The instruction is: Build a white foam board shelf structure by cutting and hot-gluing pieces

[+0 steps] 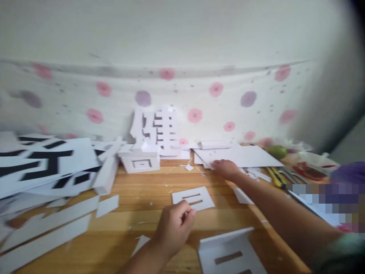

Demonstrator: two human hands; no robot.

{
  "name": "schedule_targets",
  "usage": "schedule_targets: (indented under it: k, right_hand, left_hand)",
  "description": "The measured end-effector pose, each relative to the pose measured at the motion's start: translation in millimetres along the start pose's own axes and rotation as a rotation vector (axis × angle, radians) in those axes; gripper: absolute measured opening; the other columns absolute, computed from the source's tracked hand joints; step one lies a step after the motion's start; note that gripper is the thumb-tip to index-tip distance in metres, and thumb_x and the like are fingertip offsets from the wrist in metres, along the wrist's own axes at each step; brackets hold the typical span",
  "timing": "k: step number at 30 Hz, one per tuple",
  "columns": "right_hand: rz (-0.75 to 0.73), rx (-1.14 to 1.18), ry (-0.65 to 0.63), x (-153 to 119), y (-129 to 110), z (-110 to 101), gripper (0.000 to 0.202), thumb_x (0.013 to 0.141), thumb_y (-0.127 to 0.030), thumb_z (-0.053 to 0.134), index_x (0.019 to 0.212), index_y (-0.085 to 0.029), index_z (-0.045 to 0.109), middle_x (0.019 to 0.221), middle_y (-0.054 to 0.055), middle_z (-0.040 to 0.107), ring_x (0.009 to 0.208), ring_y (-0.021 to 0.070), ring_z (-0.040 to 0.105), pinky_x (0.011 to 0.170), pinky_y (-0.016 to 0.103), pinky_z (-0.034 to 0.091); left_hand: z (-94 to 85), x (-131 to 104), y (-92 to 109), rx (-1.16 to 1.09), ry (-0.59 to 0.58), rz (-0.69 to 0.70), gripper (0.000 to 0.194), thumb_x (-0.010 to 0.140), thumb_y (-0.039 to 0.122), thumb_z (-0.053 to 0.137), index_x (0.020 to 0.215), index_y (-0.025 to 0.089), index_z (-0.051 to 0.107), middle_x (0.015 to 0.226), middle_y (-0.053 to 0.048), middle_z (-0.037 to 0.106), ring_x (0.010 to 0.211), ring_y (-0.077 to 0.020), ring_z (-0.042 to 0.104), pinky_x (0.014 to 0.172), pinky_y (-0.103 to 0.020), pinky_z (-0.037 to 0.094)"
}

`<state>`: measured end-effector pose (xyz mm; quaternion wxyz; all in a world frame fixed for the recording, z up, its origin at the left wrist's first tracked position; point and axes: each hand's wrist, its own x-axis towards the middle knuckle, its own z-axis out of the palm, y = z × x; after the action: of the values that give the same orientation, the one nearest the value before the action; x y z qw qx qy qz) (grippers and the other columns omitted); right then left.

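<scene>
Bench [142,182]: seen in the head view, its wood is strewn with white card and small offcuts [189,167].
Slotted card [194,199]: lies flat in front of the wearer, near the middle of the bench; probably set there to be within easy reach.
Folded piece [225,245]: also slotted, at the near edge with its far flap raised, perhaps kept close because it matches the card.
White sheets [251,158]: lie overlapping at the back right, apparently as a supply put out of the way.
Lidded box [128,164]: stands at the back left of centre, with an upright cut-out panel [166,133] behind it, likely to keep both out of the working space.
Left hand [176,228]: fingers curled in, thumb close to the forefinger, at the slotted card's near edge; cannot tell whether it pinches anything or touches the card.
Right hand [226,169]: stretched forward, fingers fairly straight, at the sheets' left edge; blur hides whether it grasps them.
</scene>
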<state>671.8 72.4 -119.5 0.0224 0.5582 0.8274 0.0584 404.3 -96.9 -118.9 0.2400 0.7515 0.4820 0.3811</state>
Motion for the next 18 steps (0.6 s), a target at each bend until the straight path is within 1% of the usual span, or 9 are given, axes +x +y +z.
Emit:
schedule_targets:
  k: [3,6,9,12,15,18]
  right_hand:
    - [0.025,-0.003,0.004,7.7,9.5,0.7,0.030,0.094,-0.034,0.058,0.119,-0.017,0.058,0.120,0.009,0.060,0.102,0.0210,0.061,0.087,0.043,0.053]
    - [0.042,-0.005,0.050,30.9,9.1,-6.5,0.030,0.095,-0.034,0.056,0.120,-0.018,0.058,0.123,0.009,0.059,0.104,0.0210,0.061,0.088,0.043,0.052]
    - [0.022,-0.017,0.076,68.5,-4.7,-18.0,0.030,0.095,-0.034,0.056,0.122,-0.019,0.058,0.126,0.009,0.057,0.106,0.0215,0.060,0.090,0.043,0.052]
    - [0.000,-0.037,0.054,111.5,-23.6,-24.3,0.031,0.095,-0.034,0.057,0.121,-0.018,0.058,0.125,0.009,0.058,0.105,0.0215,0.060,0.089,0.043,0.052]
    - [-0.001,-0.055,0.027,149.5,-38.7,-23.2,0.031,0.094,-0.034,0.057,0.121,-0.018,0.058,0.123,0.009,0.058,0.104,0.0214,0.061,0.087,0.043,0.053]
    - [0.016,-0.070,0.002,177.7,-46.0,-16.9,0.033,0.094,-0.034,0.058,0.122,-0.017,0.057,0.123,0.009,0.058,0.103,0.0218,0.061,0.087,0.043,0.053]
  left_hand:
    - [2.2,1.3,-3.1,0.026,0.032,-0.006,0.027,0.083,0.028,0.043,0.058,0.020,0.037,0.051,0.005,0.035,0.049,-0.0097,0.035,0.050,-0.022,0.025]
    - [4.2,1.4,-5.7,0.029,0.058,-0.012,0.027,0.083,0.027,0.043,0.059,0.020,0.037,0.050,0.006,0.033,0.048,-0.0094,0.033,0.049,-0.021,0.024]
    - [5.4,0.1,-6.3,0.013,0.067,0.001,0.027,0.084,0.028,0.043,0.059,0.020,0.037,0.051,0.005,0.034,0.048,-0.0095,0.034,0.049,-0.021,0.024]
    - [5.6,-0.6,-7.9,0.022,0.084,0.026,0.028,0.085,0.028,0.043,0.059,0.019,0.037,0.050,0.005,0.036,0.048,-0.0095,0.036,0.049,-0.021,0.025]
    - [6.1,-1.2,-11.0,0.046,0.101,0.018,0.028,0.085,0.027,0.042,0.059,0.019,0.036,0.050,0.005,0.035,0.048,-0.0091,0.036,0.048,-0.020,0.025]
    - [8.1,-2.8,-12.2,0.050,0.116,-0.007,0.028,0.086,0.027,0.042,0.060,0.019,0.038,0.051,0.005,0.035,0.049,-0.0092,0.036,0.049,-0.021,0.024]
